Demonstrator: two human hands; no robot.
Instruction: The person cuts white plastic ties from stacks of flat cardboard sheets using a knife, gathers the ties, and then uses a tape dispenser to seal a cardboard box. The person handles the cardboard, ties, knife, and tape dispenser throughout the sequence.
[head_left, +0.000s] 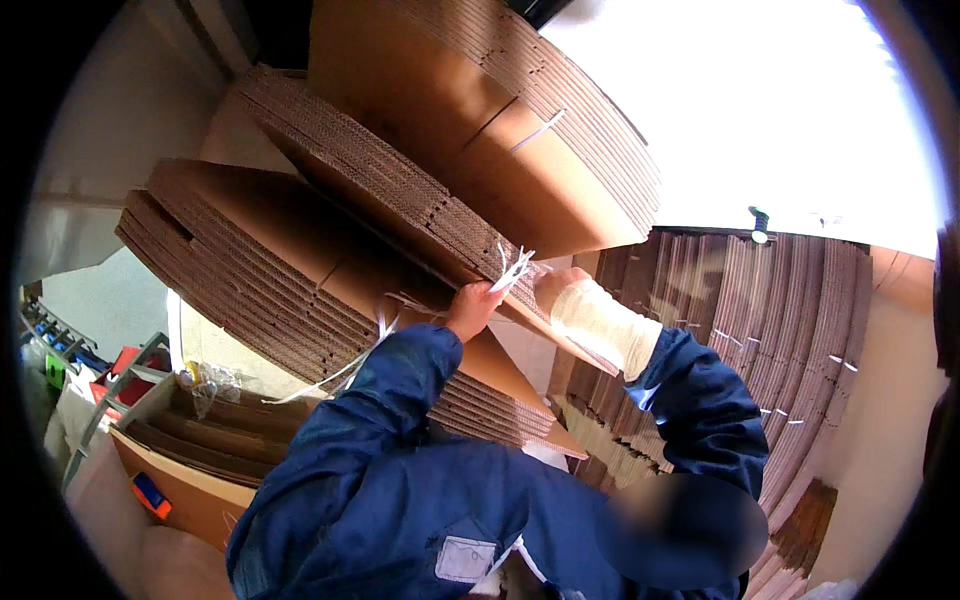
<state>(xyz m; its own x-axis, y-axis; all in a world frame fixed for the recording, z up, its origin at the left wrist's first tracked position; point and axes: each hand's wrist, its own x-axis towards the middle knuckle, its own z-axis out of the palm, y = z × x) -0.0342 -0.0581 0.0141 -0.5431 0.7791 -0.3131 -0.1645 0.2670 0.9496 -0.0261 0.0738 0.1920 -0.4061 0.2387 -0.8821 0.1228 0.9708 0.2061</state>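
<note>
My left hand (474, 309) closes on white plastic strapping (514, 271) whose loose ends fan out above the fingers. It rests against the edge of a bundle of flat corrugated cardboard (390, 176) standing on edge before me. On the far side of that bundle, my right hand (559, 289), with a pale wrap around the wrist, lies against the cardboard; its fingers are partly hidden. A second bundle (262, 277) leans at the left, with loose strapping (341, 375) hanging over it.
Beyond stands another strapped cardboard bundle (487, 150). Stacked flat cardboard (765, 315) fills the right side. At the lower left are an open box (187, 480) holding cardboard, a metal frame (112, 405) and a clear plastic bag (215, 382).
</note>
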